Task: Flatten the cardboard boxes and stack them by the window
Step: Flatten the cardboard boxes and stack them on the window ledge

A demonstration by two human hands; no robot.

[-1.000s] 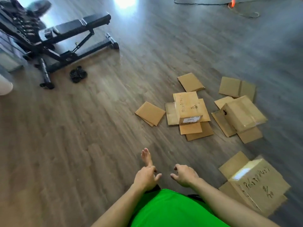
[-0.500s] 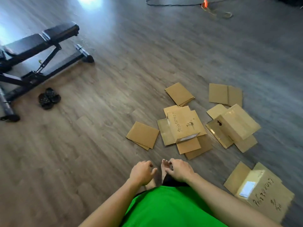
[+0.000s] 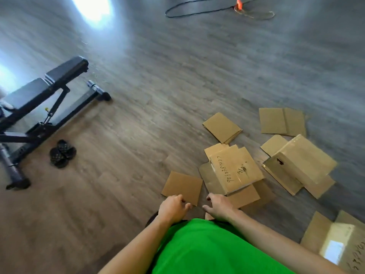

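Note:
Several brown cardboard boxes lie on the wood floor to my right. A box with black handwriting (image 3: 236, 171) stands with its flaps spread, just ahead of my hands. Another unflattened box (image 3: 300, 163) sits to its right, and a third one (image 3: 341, 244) is at the lower right edge. Flat pieces lie around them: one (image 3: 182, 186) right in front of my left hand, one (image 3: 222, 127) farther off, one (image 3: 282, 121) at the far right. My left hand (image 3: 172, 209) and my right hand (image 3: 220, 207) hang in front of my green shirt, fingers loosely curled, holding nothing.
A black weight bench (image 3: 39, 107) stands at the left, with a pair of dark sandals (image 3: 62, 153) beside its frame. A black cable (image 3: 197, 11) with an orange piece (image 3: 239, 3) lies on the floor far ahead. Bright light reflects off the floor at the top left.
The view has shifted forward and the boxes are nearer to me. Both hands stay empty in front of my body, now close above the nearest flat piece.

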